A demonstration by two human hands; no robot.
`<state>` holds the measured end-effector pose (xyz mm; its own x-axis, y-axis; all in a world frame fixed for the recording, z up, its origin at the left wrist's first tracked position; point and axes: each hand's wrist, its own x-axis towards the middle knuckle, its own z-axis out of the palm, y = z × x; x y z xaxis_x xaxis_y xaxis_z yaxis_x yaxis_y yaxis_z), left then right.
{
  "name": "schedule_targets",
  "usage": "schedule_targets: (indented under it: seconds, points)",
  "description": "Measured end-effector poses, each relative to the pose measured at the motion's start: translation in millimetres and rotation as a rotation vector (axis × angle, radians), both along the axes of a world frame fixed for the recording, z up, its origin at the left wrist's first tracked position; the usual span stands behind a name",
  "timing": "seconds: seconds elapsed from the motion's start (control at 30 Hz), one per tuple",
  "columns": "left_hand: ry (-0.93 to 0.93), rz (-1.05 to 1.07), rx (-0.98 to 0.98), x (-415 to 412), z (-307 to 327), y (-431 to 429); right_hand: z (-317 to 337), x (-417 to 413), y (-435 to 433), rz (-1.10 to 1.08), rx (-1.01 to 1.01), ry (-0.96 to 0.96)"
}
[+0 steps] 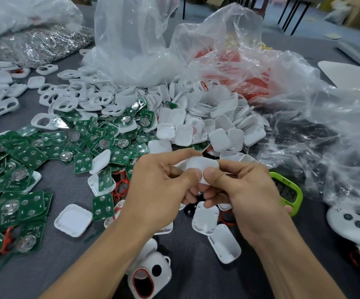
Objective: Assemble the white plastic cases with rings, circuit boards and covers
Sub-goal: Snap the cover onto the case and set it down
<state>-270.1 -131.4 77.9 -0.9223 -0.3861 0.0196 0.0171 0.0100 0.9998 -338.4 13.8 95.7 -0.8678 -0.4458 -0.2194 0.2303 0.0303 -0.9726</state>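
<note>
Pinching a white case (200,165) between them, both hands meet over the middle of the table (62,251). The left hand (159,186) and the right hand (246,190) each press a thumb on its near edge, with the fingers curled beneath and the thumb tips almost touching. The case is smooth, glossy plastic with rounded corners.

Under the hands lie more shallow white covers (205,216) and thin red rings (120,186). A finished unit (151,275) with a red-rimmed oval opening lies nearer the person. A lime-green timer (289,193) sits just beside the right hand, partly hidden by it.

To the left spreads a heap of flat green boards (30,156) with silvery round contacts. Beyond the hands more white shells are piled up. White frames (71,100) with cut-out holes lie further left.

Crinkled clear bags (131,50) stand behind; one holds red parts, and another (43,46) at far left holds shiny metal pieces.

The table top is matte dark grey. The room behind is blurred, showing dark legs and cardboard boxes.
</note>
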Motion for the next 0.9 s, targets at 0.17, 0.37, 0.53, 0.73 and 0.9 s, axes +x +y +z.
schedule_targets:
  seconds: [0.17,0.37,0.53,0.73,0.9]
  points:
    - [0.056,0.036,-0.005,-1,3,4,3,-2,0,0.003,-0.002,-0.060]
    - [0.040,-0.063,-0.354,1,9,-11,6,-5,6,0.057,0.057,0.151]
    - [0.098,0.079,-0.289,2,8,-3,5,-8,5,-0.026,-0.077,0.028]
    - [0.149,0.179,-0.272,0,7,3,3,-5,2,-0.057,-0.187,-0.060]
    - [0.145,0.185,-0.202,-2,7,2,2,-3,0,-0.069,-0.187,-0.032]
